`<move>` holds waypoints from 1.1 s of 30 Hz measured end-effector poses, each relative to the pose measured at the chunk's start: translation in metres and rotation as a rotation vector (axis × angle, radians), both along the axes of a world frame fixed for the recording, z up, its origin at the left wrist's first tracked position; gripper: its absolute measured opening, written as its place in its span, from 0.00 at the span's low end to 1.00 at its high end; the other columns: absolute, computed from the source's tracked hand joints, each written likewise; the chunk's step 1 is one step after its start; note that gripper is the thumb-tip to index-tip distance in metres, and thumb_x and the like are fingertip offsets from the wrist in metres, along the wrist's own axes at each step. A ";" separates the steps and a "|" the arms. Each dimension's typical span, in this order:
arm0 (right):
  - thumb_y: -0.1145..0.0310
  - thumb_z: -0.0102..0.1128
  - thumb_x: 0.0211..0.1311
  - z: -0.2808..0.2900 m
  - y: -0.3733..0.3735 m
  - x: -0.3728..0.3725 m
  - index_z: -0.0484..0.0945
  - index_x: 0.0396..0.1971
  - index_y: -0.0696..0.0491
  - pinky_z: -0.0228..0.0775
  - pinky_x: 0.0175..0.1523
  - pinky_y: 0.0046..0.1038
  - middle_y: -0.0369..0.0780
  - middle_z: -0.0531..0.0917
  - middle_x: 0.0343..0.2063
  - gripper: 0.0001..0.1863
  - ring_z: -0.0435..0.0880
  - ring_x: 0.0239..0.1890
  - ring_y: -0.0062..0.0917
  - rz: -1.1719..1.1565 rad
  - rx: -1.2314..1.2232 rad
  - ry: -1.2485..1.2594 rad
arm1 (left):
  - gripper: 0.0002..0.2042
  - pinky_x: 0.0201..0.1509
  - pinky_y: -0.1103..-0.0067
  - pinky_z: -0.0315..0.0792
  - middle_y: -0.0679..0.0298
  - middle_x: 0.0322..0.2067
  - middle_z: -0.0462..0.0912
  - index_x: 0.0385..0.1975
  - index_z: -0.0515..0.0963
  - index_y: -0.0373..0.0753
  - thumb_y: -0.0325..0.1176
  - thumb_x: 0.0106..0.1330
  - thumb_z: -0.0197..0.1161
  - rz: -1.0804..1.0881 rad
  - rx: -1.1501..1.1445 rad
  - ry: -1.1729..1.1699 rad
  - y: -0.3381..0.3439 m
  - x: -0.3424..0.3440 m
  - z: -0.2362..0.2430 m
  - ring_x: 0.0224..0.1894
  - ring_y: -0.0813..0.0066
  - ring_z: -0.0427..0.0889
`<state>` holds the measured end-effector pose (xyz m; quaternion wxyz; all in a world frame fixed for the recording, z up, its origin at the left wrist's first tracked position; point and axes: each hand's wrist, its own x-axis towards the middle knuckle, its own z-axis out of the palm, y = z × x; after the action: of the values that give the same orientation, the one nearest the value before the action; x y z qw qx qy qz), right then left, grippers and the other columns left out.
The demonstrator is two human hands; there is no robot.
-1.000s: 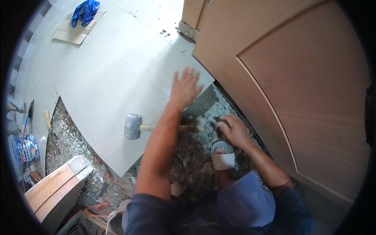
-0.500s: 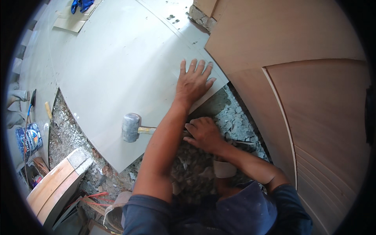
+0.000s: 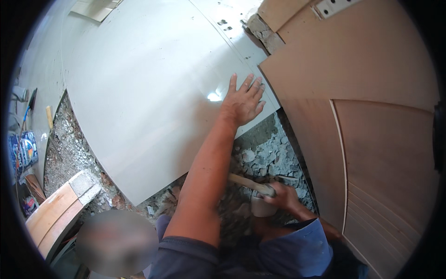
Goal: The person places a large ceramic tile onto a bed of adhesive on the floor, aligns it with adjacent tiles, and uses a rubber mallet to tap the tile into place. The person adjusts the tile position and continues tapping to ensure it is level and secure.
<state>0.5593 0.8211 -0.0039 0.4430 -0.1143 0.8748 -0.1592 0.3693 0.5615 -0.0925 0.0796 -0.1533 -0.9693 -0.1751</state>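
My left hand (image 3: pixel 244 103) lies flat with fingers spread on a large pale floor tile (image 3: pixel 134 97), near its right corner. Lower down, my right hand (image 3: pixel 282 196) is closed around the end of a mallet's wooden handle (image 3: pixel 251 183). The mallet's head is hidden behind my left forearm. Under the handle, beyond the tile's near edge, lies rough broken mortar and rubble (image 3: pixel 265 156).
Brown wooden panelling (image 3: pixel 302 83) rises along the right. A curved wooden piece (image 3: pixel 58 211) stands at lower left, beside a blurred patch. A blue printed container (image 3: pixel 23 151) is at the far left. Cardboard (image 3: pixel 95 8) lies on the tiles at the back.
My right hand has drawn the mallet back and down to the right; its grey head, visible over the tile before, is now hidden. My left hand stays flat on the tile while the view has shifted.
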 end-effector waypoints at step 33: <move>0.52 0.60 0.66 0.069 -0.249 -0.313 0.68 0.25 0.54 0.68 0.23 0.21 0.34 0.71 0.16 0.21 0.71 0.17 0.18 -0.684 -1.253 1.092 | 0.21 0.71 0.46 0.46 0.69 0.64 0.67 0.57 0.75 0.47 0.47 0.69 0.51 0.065 0.095 -0.009 0.003 0.004 -0.003 0.71 0.68 0.58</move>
<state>0.2464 0.5721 0.0651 -0.2497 -0.1278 0.7025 -0.6541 0.3735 0.5645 -0.0958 0.0882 -0.1170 -0.9647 -0.2189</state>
